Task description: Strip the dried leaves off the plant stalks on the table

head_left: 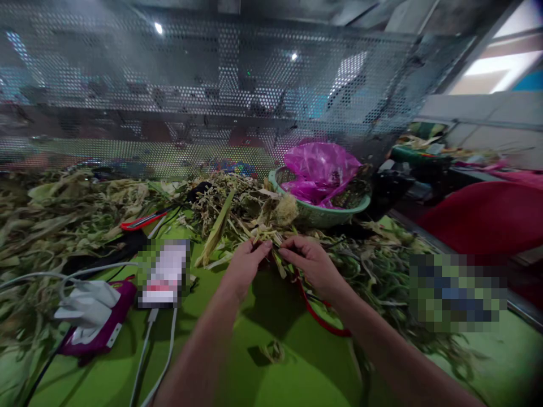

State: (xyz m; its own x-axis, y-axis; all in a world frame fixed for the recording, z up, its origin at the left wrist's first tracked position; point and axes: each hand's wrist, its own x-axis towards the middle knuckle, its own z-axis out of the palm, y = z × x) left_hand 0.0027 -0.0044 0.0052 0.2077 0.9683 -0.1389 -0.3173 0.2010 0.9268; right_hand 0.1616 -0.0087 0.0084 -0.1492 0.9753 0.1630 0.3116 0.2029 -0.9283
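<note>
My left hand [249,261] and my right hand [309,261] are close together above the green table, each closed in a pinch with the thumb against the fingers. Pale dried plant strips [278,264] run between and under the fingertips; how many each hand grips is hard to make out. Just beyond them lies a heap of dried, curled plant pieces [218,206] with a long yellowish leaf [218,229] leaning on it. A curved red loop [321,322] lies on the table under my right wrist, its upper end hidden by the hand.
Behind my hands stands a light green basket [326,216] holding a pink plastic bag [320,169]. On the left are a red utility knife [144,220], a blurred phone [165,274] with cables and a purple power strip [121,311]. Perforated metal sheeting [190,96] rises behind.
</note>
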